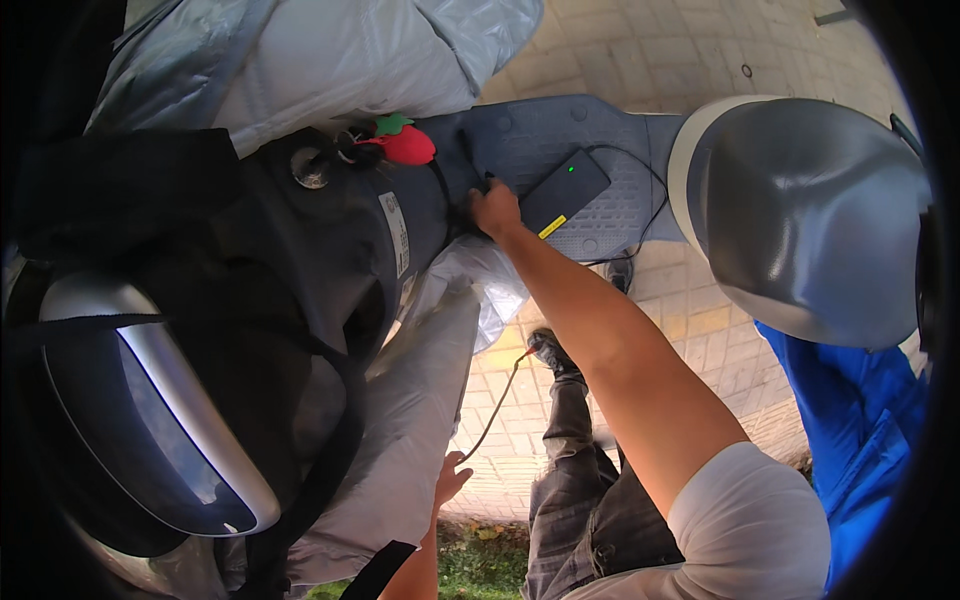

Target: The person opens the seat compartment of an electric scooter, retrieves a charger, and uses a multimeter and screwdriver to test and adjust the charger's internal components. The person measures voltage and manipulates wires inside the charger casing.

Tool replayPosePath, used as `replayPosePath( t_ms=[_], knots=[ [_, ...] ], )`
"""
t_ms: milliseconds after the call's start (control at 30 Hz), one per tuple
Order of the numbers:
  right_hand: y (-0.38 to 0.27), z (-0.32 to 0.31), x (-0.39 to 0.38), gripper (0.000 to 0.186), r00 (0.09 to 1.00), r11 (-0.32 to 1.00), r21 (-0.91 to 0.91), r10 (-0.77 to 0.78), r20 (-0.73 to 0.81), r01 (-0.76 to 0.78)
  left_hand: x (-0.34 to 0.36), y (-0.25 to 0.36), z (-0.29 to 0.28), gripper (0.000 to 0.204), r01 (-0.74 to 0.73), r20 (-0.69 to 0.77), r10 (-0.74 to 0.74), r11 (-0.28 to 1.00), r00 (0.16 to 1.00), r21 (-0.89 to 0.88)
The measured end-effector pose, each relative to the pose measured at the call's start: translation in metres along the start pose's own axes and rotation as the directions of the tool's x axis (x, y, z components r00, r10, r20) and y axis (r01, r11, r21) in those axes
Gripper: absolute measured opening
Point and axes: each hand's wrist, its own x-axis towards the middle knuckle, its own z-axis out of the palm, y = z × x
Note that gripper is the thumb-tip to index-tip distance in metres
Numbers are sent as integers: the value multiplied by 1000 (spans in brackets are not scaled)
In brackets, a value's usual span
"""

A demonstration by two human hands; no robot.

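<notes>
My right hand (496, 210) reaches onto the scooter footboard (530, 130), its fingers closed on something dark I cannot make out, beside a black cable. Right of it lies a black charger box (566, 195) with a lit green light and yellow label. A red strawberry-shaped fob (405, 145) with a green top hangs near the keys above. Low in the view, my left hand (450, 480) holds a thin cable (495, 410), which runs up to a red tip by my shoe.
The scooter's dark front panel (160, 400) and silvery quilted cover (320, 50) occupy the left. Its glossy grey seat (800, 200) is at right, above blue fabric (860, 420). Brick paving (620, 40) and a strip of grass (480, 560) show around it.
</notes>
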Motion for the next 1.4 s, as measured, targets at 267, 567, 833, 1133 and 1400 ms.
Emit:
replayPosePath(
  t_ms=[267, 567, 833, 1133, 1400],
  knots=[
    [9, -149, -173, 35, 856, 777, 628, -306, 417, -28, 13, 25, 9, 44, -21, -28, 21, 1000, 999, -2],
    [-15, -164, -229, 52, 358, 444, 730, -663, 657, -519, 7, 19, 8, 36, 33, -112, -39, 998, 993, -50],
    [-19, -164, -231, 52, 375, -60, 460, -676, 634, -886, 9, 23, 5, 33, -3, -179, -8, 998, 984, -62],
    [-22, -162, -227, 42, 423, -187, 408, -654, 627, -893, 9, 27, 5, 31, -16, -215, -8, 994, 977, -111],
    [-21, -151, -229, 34, 445, -203, 413, -610, 655, -888, 9, 20, 9, 31, -22, -229, -4, 993, 973, -112]
  ],
)
